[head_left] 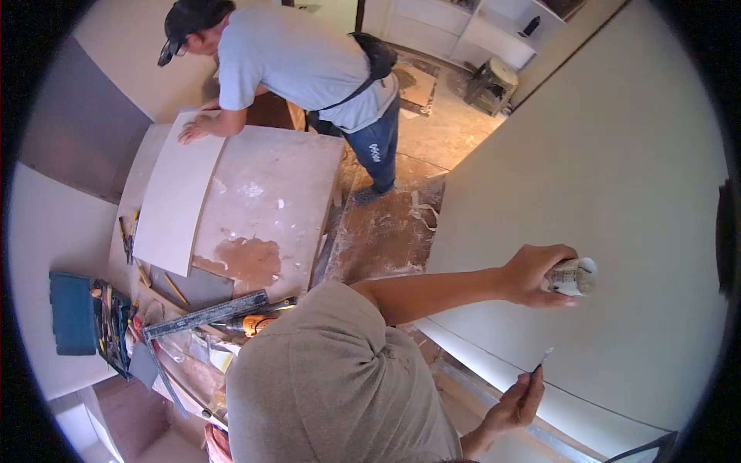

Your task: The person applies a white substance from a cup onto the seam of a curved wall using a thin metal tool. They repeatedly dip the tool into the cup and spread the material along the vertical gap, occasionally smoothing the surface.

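Observation:
My left hand (538,275) reaches out in front of the tall white panel (587,185), its fingers wrapped round a small tub (571,278) with a printed label and a whitish top. Lower down, my right hand (515,403) pinches a slim tool (545,359) with a dark handle and a whitish tip. That tip points up toward the tub, a short gap below it. My grey sleeve fills the lower middle of the view.
Across a worktable (297,177), a person (301,65) leans with hands on a long white board (177,193). Nearer me lie a metal square (204,314), an orange power tool (253,324) and an opened toolbox (73,312). A stool (492,83) stands farther back.

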A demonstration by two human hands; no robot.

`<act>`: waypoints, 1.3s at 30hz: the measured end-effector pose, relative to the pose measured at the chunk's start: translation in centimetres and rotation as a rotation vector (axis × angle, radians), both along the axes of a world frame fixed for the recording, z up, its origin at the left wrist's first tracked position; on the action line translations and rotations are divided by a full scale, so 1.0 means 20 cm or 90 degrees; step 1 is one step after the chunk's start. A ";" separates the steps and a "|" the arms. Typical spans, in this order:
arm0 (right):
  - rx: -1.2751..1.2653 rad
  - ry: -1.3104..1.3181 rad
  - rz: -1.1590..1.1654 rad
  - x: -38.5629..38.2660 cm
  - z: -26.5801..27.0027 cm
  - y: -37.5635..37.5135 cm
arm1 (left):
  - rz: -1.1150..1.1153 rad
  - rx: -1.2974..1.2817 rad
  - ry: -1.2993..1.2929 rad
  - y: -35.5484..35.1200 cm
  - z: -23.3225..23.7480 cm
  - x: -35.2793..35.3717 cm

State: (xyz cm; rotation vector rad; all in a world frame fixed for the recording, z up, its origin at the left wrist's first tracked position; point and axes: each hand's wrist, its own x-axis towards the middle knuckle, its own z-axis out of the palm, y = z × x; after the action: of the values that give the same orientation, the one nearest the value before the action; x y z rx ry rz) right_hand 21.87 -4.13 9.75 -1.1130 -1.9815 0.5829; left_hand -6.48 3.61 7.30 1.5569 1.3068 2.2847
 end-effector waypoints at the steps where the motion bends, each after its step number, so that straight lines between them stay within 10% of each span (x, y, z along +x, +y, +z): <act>1: 0.050 0.034 0.034 -0.03 -0.01 0.03 | 0.004 -0.023 -0.016 -0.05 -0.05 -0.04; 17: 0.010 0.054 0.006 -0.33 -0.12 -0.16 | 0.113 -0.323 -0.091 -0.71 -0.38 -0.69; 34: 0.055 -0.037 0.030 -0.10 -0.34 -0.12 | 0.095 -0.448 -0.037 -0.97 -0.53 -0.52; 39: 0.016 -0.057 0.141 -0.36 0.17 -0.21 | -0.082 -0.263 0.037 -0.80 -0.38 -0.48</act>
State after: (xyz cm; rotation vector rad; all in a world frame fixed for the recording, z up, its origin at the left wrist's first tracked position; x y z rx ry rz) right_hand 14.64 -8.26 13.07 -0.9243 -2.2008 0.6305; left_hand -15.98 -12.31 -0.34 1.5166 1.5216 1.7629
